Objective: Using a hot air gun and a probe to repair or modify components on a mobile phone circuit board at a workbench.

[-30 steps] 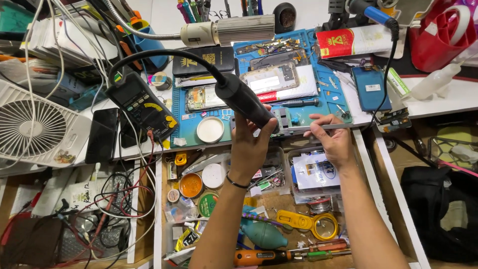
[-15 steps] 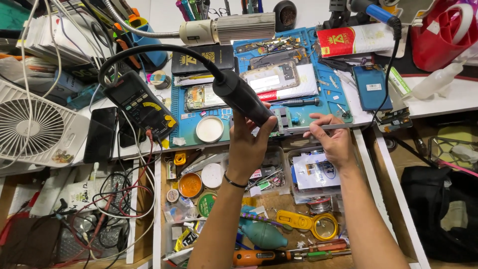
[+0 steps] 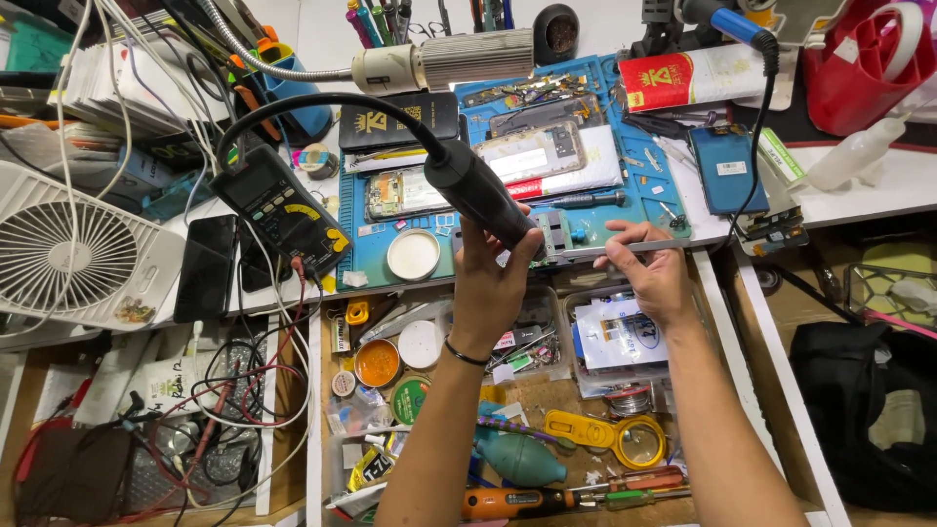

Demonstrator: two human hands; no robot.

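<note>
Illumination: bright, even, from overhead. Shadows soft and short. Mild glare at 12 o'clock on the white desktop (image 3: 312,39). Wide-angle distortion bends edges at 3 and 9 o'clock. Focus sharp throughout.

Between the left hand (image 3: 496,268) and the right hand (image 3: 652,268) a narrow gap is staying open — only a small grey metal clamp (image 3: 554,237) is sitting there. Ahead of both hands the blue rubber work mat (image 3: 363,256) is lying crowded with opened phones and a black-handled screwdriver (image 3: 584,199). Left of the left hand a round white dish (image 3: 413,255) and a black multimeter with a yellow dial (image 3: 283,210) are blocking the way. Below the wrists the open wooden drawer (image 3: 314,429) is overflowing with tins and tools — little bare floor is showing. Right of the right hand, a bare white shelf edge (image 3: 878,200) is offering room.
</note>
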